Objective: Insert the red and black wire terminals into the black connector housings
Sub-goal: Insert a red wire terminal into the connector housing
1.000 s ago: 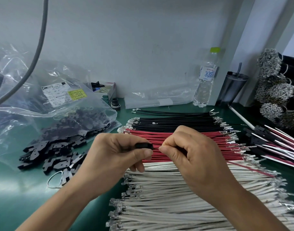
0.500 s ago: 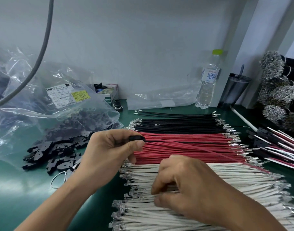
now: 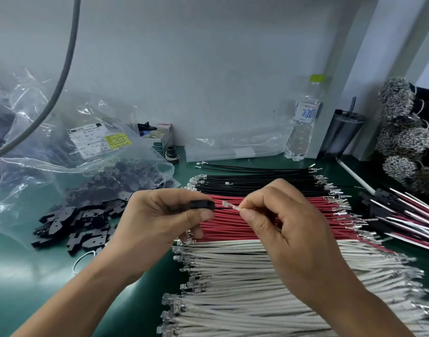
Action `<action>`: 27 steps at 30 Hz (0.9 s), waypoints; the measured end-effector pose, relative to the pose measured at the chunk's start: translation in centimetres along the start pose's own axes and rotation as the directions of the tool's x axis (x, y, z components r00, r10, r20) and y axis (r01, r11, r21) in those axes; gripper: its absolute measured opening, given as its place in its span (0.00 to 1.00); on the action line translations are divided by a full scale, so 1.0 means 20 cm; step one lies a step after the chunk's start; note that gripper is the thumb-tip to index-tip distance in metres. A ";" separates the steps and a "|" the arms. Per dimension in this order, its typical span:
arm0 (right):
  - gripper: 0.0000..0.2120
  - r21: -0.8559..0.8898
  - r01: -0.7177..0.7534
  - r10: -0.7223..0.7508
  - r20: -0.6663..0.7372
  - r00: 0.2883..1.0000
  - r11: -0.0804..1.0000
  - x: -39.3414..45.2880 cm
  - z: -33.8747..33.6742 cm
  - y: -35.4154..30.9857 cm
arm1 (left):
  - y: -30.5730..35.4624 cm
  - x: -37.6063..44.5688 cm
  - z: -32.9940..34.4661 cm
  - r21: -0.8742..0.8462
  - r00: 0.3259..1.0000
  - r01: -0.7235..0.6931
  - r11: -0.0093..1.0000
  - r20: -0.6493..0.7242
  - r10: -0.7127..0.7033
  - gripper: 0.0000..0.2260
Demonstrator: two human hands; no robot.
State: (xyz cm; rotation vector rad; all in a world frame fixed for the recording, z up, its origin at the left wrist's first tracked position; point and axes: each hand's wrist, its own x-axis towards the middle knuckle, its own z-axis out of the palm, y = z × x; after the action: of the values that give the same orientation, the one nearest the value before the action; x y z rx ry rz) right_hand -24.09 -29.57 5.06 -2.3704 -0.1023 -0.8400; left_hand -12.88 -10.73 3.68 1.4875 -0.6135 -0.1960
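Fingers [image 3: 203,216] of left hand [image 3: 160,220] mostly hide black housing [image 3: 201,205].

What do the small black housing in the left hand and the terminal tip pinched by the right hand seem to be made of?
Small black connector housing: probably moulded plastic, matte with little glare. Silvery terminal tip: likely thin stamped metal, pale and glinting like those on the wire rows.

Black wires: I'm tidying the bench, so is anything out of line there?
Yes. One loose terminal lies on top of the black wires, mid-row, while the other terminals line up at the row's ends.
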 end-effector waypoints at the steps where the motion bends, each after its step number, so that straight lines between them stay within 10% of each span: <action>1: 0.05 -0.022 0.006 -0.007 -0.019 1.000 1.000 0.00 0.01 0.00 | 0.00 0.00 0.00 -0.005 1.000 0.000 1.000 0.006 0.000 0.12; 27: 0.04 -0.329 0.274 -0.317 -0.084 0.945 0.904 0.02 0.03 -0.01 | 0.06 -0.02 0.00 0.051 0.994 -0.001 0.999 0.108 -0.005 0.11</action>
State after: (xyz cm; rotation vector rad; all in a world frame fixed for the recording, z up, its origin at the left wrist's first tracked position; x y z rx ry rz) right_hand -23.57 -29.10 5.12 -2.6233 -0.3014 -1.2420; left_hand -13.43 -10.46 4.66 1.5341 -0.7083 -0.2653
